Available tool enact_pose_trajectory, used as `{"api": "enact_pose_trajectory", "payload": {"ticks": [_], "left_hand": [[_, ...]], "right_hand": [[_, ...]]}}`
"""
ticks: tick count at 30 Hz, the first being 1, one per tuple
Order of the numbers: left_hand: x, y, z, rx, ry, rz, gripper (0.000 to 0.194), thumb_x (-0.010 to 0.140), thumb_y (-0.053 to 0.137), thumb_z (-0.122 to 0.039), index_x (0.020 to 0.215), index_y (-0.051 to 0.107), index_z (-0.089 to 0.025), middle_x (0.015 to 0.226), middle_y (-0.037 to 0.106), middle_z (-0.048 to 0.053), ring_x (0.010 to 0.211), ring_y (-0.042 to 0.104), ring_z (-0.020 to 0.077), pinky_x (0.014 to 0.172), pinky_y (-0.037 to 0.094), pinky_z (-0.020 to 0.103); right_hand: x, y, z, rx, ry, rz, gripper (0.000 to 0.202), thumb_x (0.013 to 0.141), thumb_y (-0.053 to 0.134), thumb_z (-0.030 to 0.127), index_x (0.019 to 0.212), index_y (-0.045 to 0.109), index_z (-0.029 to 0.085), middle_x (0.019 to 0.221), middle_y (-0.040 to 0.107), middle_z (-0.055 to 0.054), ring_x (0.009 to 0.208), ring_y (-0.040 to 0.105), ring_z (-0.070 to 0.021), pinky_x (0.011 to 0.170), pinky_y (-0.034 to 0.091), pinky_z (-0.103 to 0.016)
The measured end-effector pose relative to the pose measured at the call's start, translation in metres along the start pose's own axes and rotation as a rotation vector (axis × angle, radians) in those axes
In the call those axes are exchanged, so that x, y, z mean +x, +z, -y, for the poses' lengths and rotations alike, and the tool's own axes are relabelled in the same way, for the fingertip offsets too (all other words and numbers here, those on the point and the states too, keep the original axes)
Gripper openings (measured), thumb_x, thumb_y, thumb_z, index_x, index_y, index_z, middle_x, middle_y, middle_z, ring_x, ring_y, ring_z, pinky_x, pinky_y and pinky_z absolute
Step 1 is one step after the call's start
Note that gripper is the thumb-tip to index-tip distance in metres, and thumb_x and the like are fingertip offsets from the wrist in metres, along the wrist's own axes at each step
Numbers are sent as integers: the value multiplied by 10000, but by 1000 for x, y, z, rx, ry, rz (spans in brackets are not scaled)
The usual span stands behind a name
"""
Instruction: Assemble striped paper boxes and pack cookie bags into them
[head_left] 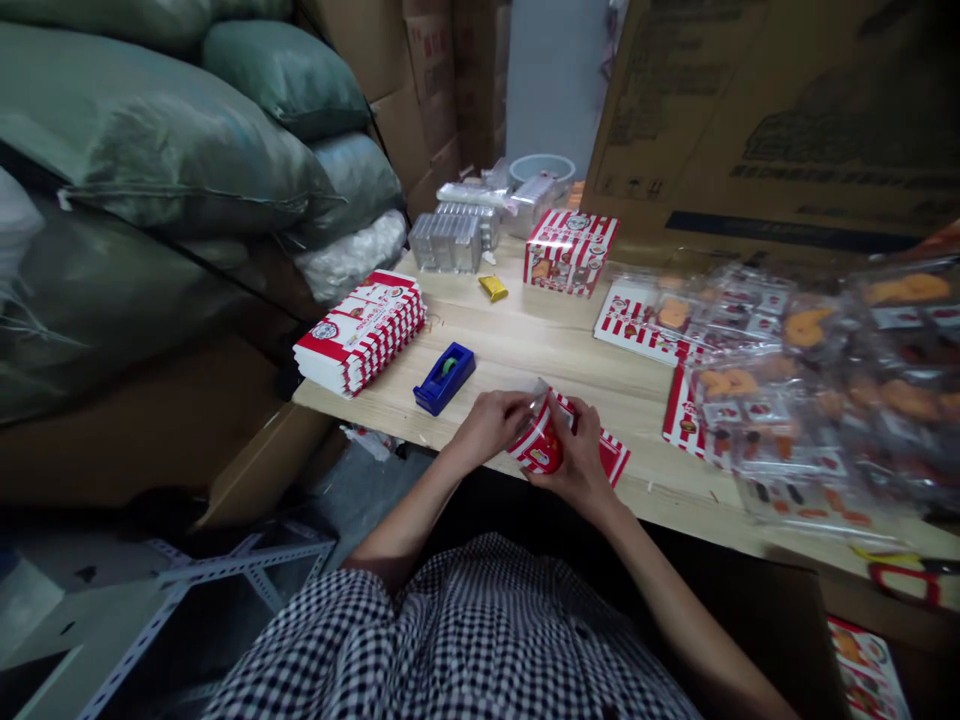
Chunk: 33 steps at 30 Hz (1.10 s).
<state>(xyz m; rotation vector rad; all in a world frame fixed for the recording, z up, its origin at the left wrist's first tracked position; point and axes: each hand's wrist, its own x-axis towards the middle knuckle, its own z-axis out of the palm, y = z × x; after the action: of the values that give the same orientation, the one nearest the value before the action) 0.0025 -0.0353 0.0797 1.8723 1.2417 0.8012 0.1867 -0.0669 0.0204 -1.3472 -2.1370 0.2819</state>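
Gripping a small red-and-white striped cardboard box (541, 442) between both hands, left hand (491, 422) and right hand (577, 462), we hold it over the wooden tabletop (525, 345).

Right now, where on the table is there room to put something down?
Bare wood lies between the tape dispenser, the yellow packet and the striped box. The right side is crowded with plastic bags. Both hands, left and right, hold a striped carton.

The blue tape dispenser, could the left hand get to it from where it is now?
Probably yes: the blue tape dispenser sits just beside the left hand on bare table, nothing between, though that hand now holds the red-striped box.
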Motion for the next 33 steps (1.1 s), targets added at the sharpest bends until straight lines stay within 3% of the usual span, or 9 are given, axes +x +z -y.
{"api": "enact_pose_trajectory", "payload": {"ticks": [5,7,12,16,20,22,25,28,33], "left_hand": [[-5,2,-33,-44,145,-448,812,819,739,-378,1526,359,-252,1548,432,110,1402,425,293,1145,360,437],[-5,15,-32,-210,119,-356,902,783,773,-412,1542,316,-238,1535,445,135,1377,458,298,1125,389,447],[9,27,-11,-563,36,144,472,902,621,-444,1265,649,-144,1178,715,121,1117,647,275,997,499,403],[17,13,-9,-549,73,285,450,853,706,-384,1244,662,-166,1181,700,103,1126,627,271,1007,471,381],[8,21,-25,-682,35,195,782,816,756,-374,1494,385,-252,1336,606,107,1203,585,266,1054,433,382],[-1,31,-33,-786,10,118,738,879,670,-439,1511,332,-263,1411,551,127,1246,561,274,1065,423,396],[-10,41,-41,-876,-43,-15,518,956,534,-450,1423,443,-245,1359,591,126,1186,593,261,1017,451,388],[-10,43,-44,-784,-119,-133,399,923,598,-333,1307,546,-241,1060,695,55,910,645,199,845,494,305],[1,40,-43,-704,-177,-197,358,859,626,-209,1216,630,-237,771,622,-16,659,536,133,622,413,219]], "right_hand": [[14,-11,15,38,243,-378,1247,721,776,477,1577,-107,274,1473,163,-196,1385,258,-438,1088,334,-621],[10,-9,21,65,319,-511,1253,731,777,471,1573,-122,244,1461,155,-211,1401,243,-425,1093,337,-607],[-16,-16,20,331,421,-521,1196,758,744,489,1587,-79,233,1461,278,-196,1382,339,-370,1101,350,-569],[-17,-43,12,719,439,-588,641,913,550,487,1490,409,245,1343,523,-117,1256,503,-284,1086,379,-474],[-7,-54,13,1058,594,-650,332,960,514,457,1166,668,247,1106,672,-63,982,618,-223,902,475,-371],[-8,-52,19,1115,639,-706,268,942,567,437,1075,692,240,1032,689,-41,907,618,-199,848,473,-331],[-13,-50,28,1103,642,-741,192,908,636,391,1001,703,237,958,691,-15,881,606,-179,830,456,-297],[-14,-52,33,1109,634,-717,118,884,673,335,951,700,241,884,684,9,826,598,-157,784,451,-266],[-8,-57,26,1271,669,-696,96,813,722,250,908,725,236,853,698,17,789,604,-146,752,452,-252]]}}
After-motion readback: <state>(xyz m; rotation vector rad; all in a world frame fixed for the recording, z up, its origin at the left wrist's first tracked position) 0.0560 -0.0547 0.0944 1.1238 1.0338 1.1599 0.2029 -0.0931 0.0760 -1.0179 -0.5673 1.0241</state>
